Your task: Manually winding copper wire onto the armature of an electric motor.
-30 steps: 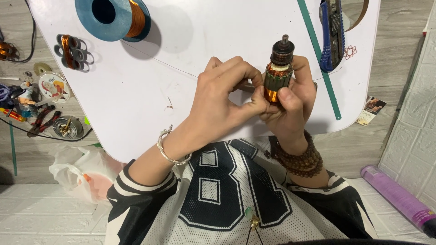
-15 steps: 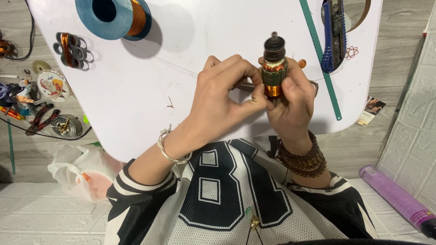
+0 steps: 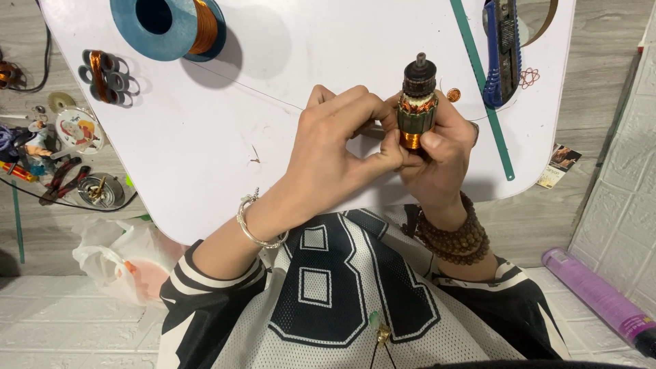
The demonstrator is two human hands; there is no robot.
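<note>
Head view: both hands meet above the white table [image 3: 225,157], a little right of centre, around a small motor armature [image 3: 417,102] that stands upright with its shaft pointing to 12 o'clock. The right hand [image 3: 441,154] wraps closed around the armature's lower body; the left hand [image 3: 335,147] comes in from 8 o'clock and pinches narrowly at the copper band near its base. A thin copper wire [image 3: 246,85] runs off toward 10 o'clock to the blue spool [image 3: 167,27].

The armature looks stiff, dense for its size and easy to grip by its green laminated core; the windings and the hair-thin wire seem fragile, so the core is the safer hold.

At 1 o'clock lie a blue utility knife [image 3: 502,48] and a green ruler [image 3: 482,82], close by. The table's near edge sits just under the wrists; open surface lies toward 9 o'clock.
</note>
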